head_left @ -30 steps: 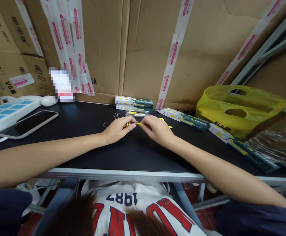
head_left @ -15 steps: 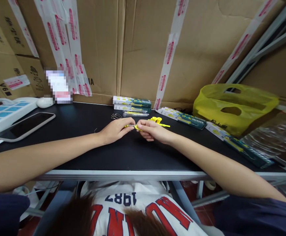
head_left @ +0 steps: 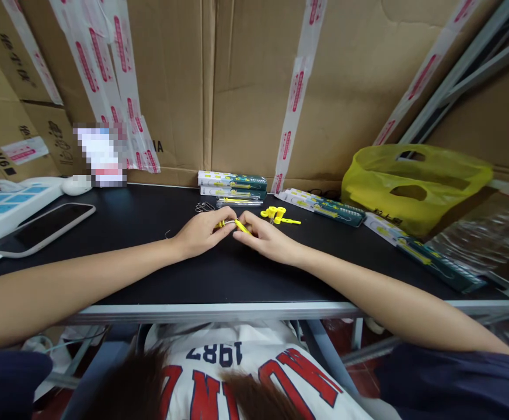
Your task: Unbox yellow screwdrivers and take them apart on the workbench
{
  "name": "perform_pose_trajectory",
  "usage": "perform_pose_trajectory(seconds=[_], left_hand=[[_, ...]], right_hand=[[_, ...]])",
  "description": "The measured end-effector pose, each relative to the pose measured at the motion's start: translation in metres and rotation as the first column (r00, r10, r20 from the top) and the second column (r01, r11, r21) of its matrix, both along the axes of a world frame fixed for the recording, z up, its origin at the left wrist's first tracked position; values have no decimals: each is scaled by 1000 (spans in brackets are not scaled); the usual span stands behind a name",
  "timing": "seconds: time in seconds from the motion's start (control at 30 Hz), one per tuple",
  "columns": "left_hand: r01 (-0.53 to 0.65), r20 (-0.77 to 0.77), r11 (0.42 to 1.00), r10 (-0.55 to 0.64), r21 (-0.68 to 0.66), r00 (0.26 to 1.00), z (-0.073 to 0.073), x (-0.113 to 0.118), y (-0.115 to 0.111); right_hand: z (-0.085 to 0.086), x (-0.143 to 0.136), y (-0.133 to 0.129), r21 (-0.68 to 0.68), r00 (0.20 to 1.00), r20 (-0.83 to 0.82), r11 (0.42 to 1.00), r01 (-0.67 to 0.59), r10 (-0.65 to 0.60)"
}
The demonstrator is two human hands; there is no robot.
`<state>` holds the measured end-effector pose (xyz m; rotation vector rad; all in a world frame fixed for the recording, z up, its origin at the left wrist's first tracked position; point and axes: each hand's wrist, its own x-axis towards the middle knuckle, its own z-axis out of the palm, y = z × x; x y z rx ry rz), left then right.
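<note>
Over the middle of the black tabletop, my left hand pinches a small yellow plastic piece with a metal wire or spring part; its far side is covered by my fingers. My right hand is closed on a slim yellow plastic piece, slanted and meeting the metal part, or nearly so. Whether the two are joined I cannot tell. Just beyond my right hand lie several loose yellow plastic parts. Bent metal wire pieces and clear tubes lie behind my hands.
Printed slim boxes are stacked at the back, with more boxes toward the right. A yellow plastic bag stands at the right. At the left are a phone and a power strip. Cardboard walls the back.
My right hand has turned, and the yellow piece in it now points slantwise toward me. More of the loose yellow parts shows beyond that hand. The whole view has shifted slightly.
</note>
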<state>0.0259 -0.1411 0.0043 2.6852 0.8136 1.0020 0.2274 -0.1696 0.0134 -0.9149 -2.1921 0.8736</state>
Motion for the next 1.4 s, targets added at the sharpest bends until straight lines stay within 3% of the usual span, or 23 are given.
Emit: perform_pose_trajectory(seconds=[0.07, 0.17, 0.47, 0.7, 0.8, 0.87, 0.97, 1.03, 1.13, 1.23, 1.3, 1.4], left_hand=[[-27, -25, 1000, 28, 15, 999, 1, 0, -1], [-55, -59, 998, 57, 33, 997, 2, 1, -1], [-89, -106, 994, 95, 61, 990, 1, 0, 1], [-97, -130, 993, 105, 63, 986, 2, 0, 0], [-87, -137, 994, 96, 69, 986, 2, 0, -1], [-85, -132, 995, 92, 53, 987, 3, 0, -2], [-91, -137, 995, 94, 27, 986, 3, 0, -2], [-100, -154, 995, 103, 28, 983, 3, 0, -2], [-105, -191, 993, 115, 61, 975, 1, 0, -2], [-112, -218, 990, 129, 89, 967, 0, 0, -1], [-125, -231, 989, 141, 83, 963, 0, 0, -1], [-132, -238, 989, 145, 67, 960, 1, 0, -2]], right_hand=[[-1, 2, 4, 244, 986, 100, 964, 109, -137], [-1, 6, 10, 378, 942, 209, 910, 171, -264], [1, 5, 11, 257, 982, 96, 957, 133, -162], [0, 6, 19, 70, 976, -56, 974, 214, -210], [10, 18, 27, 136, 952, -90, 944, 301, -291], [22, 30, 33, 292, 936, -5, 895, 338, -352], [41, 52, 38, 555, 821, 213, 757, 344, -530], [51, 66, 39, 605, 695, 369, 727, 325, -617], [56, 82, 40, 570, 446, 619, 761, 310, -646], [54, 89, 42, 484, 259, 799, 836, 261, -543], [50, 89, 44, 420, 221, 857, 879, 225, -466], [46, 88, 45, 403, 237, 862, 889, 218, -449]])
